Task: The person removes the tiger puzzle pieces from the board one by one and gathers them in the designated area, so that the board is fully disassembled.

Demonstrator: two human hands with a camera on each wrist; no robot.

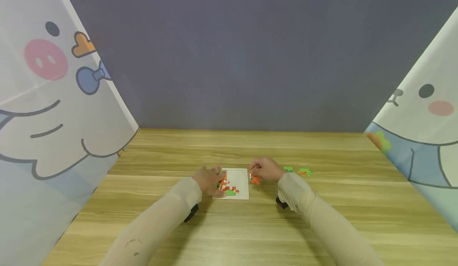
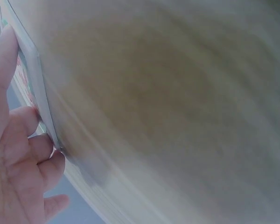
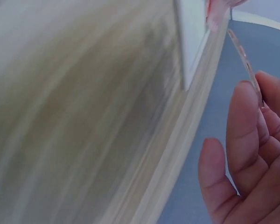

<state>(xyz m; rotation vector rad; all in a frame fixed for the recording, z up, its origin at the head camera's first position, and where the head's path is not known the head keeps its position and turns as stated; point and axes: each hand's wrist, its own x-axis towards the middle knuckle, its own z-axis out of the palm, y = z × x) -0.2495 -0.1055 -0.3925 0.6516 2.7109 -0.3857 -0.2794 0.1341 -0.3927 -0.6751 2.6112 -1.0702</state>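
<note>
A square white puzzle board point(image 1: 240, 178) lies on the table, with orange and green puzzle pieces point(image 1: 230, 193) fitted along its left and near parts. My left hand point(image 1: 209, 180) rests over the board's left side, its thumb near the front edge and fingers spread toward the back. In the left wrist view, the fingertips point(image 2: 49, 163) touch the board's rim point(image 2: 44, 91). Just right of the board, my right hand point(image 1: 267, 169) pinches an orange puzzle piece point(image 1: 255, 179) between thumb and fingers. That piece shows edge-on in the right wrist view, raised off the table.
Loose green puzzle pieces point(image 1: 288, 169) and a green-and-orange one point(image 1: 305, 172) lie on the wooden table point(image 1: 229, 230) beyond my right wrist. A dark grey panel point(image 1: 229, 55) stands behind the table, with cartoon-printed curtains point(image 1: 64, 111) at both sides.
</note>
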